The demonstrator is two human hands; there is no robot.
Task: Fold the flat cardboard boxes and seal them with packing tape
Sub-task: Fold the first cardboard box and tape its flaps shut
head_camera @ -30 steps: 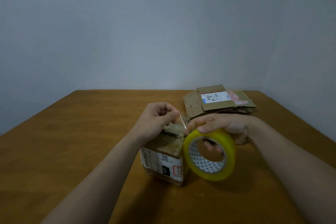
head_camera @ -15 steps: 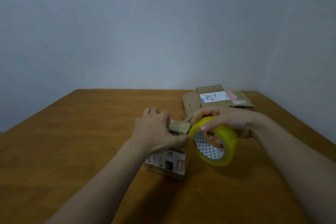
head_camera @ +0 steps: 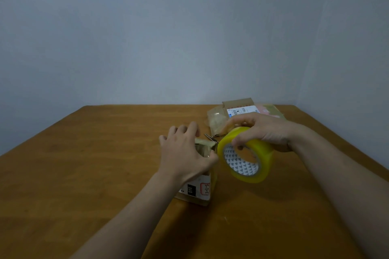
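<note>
- one folded cardboard box (head_camera: pixel 200 189) stands on the wooden tabletop (head_camera: pixel 84 174). its near face carries a white label with a black patch and a red-framed patch.
- one left hand (head_camera: pixel 185 153) lies on top of the box. the fingers are spread and fairly straight over the flaps and the thumb is against the box's upper right edge. its grip is wide, pressing and not clutching.
- one roll of yellowish packing tape (head_camera: pixel 263 166) hangs tilted in the air just right of the box, its white patterned core facing the camera. i cannot tell whether a strip runs from it to the box.
- one right hand (head_camera: pixel 265 130), right of the box, holds the roll from above. the fingers curl over its rim and the grip is closed round the roll.
- one thin metal object (head_camera: pixel 210 137) lies just behind the box, too small to name.
- one stack of flat cardboard boxes (head_camera: pixel 237 107) lies further behind the box, to its right. the top piece has a white label, and the number of pieces cannot be counted.
</note>
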